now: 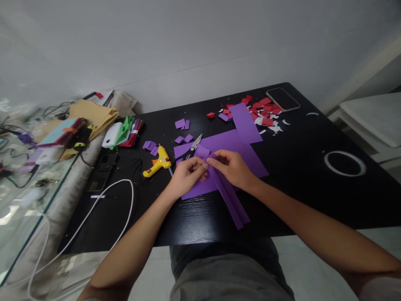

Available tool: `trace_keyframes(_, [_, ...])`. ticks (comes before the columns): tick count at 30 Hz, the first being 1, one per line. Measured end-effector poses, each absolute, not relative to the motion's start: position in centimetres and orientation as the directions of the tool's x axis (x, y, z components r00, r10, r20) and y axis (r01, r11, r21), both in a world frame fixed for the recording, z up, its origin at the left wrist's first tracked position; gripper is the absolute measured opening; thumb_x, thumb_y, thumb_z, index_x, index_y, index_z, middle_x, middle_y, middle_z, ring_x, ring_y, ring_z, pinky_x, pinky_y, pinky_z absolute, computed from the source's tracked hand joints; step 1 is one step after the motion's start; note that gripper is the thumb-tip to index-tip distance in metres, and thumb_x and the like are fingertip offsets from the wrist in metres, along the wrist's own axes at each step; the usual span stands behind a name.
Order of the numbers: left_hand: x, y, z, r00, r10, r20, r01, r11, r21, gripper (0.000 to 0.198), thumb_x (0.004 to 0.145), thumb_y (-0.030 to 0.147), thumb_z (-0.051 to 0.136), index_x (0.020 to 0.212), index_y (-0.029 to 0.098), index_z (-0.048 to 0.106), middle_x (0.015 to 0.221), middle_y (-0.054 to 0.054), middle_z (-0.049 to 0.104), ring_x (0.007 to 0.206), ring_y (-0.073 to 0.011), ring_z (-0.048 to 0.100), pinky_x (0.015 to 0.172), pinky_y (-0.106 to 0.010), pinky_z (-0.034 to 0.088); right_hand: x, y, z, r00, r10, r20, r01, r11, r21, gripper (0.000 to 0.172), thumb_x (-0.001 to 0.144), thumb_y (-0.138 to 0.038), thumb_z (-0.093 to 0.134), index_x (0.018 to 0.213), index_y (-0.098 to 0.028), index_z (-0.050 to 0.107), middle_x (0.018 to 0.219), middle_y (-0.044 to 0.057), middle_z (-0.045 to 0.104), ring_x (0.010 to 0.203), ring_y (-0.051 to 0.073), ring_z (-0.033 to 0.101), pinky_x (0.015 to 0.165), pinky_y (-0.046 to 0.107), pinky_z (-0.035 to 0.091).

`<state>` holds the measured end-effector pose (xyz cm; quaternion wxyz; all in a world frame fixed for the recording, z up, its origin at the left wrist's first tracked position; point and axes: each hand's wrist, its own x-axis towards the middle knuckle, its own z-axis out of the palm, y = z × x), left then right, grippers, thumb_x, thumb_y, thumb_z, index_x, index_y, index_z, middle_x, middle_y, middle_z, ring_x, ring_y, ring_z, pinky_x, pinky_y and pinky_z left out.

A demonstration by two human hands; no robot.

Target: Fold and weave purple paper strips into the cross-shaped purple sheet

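Note:
A long strip of purple paper (pixel 230 200), creased along its length, slants down toward the table's front edge. My right hand (pixel 231 166) pinches its upper end between thumb and fingers. Beside it, my left hand (pixel 190 172) has thumb and fingertips pressed together at the same end of the strip; how much of the paper it grips is partly hidden. Underneath lies a larger purple sheet (pixel 253 159). Scissors (pixel 196 143) with blades apart rest just beyond my left hand, near small purple pieces (pixel 184 139). A yellow glue gun (pixel 161 161) lies to the left.
On the black table (pixel 300 192) are another purple paper piece (pixel 246 123), red and white scraps (pixel 266 110), a phone (pixel 283 99) and a white ring (pixel 345 163). Leftward are a white cable (pixel 131 205), a dark phone (pixel 102 173), coloured paper bundles (pixel 127 131) and a glass surface (pixel 28 205).

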<state>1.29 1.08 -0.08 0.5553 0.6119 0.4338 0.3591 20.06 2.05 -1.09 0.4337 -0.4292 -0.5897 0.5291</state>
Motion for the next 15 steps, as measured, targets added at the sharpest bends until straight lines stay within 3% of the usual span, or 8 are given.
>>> trace_keyframes(15, [1.26, 1.05, -0.18, 0.389, 0.921, -0.036, 0.13, -0.017, 0.991, 0.036, 0.09, 0.049, 0.07, 0.083, 0.014, 0.063, 0.07, -0.002, 0.069, 0.058, -0.011, 0.064, 0.061, -0.023, 0.055, 20.11, 1.92, -0.62, -0.297, 0.954, -0.028, 0.009, -0.026, -1.0, 0.026, 0.084, -0.044, 0.074, 0.078, -0.018, 0.071, 0.077, 0.001, 0.069, 0.074, 0.016, 0.062, 0.073, 0.031, 0.049])
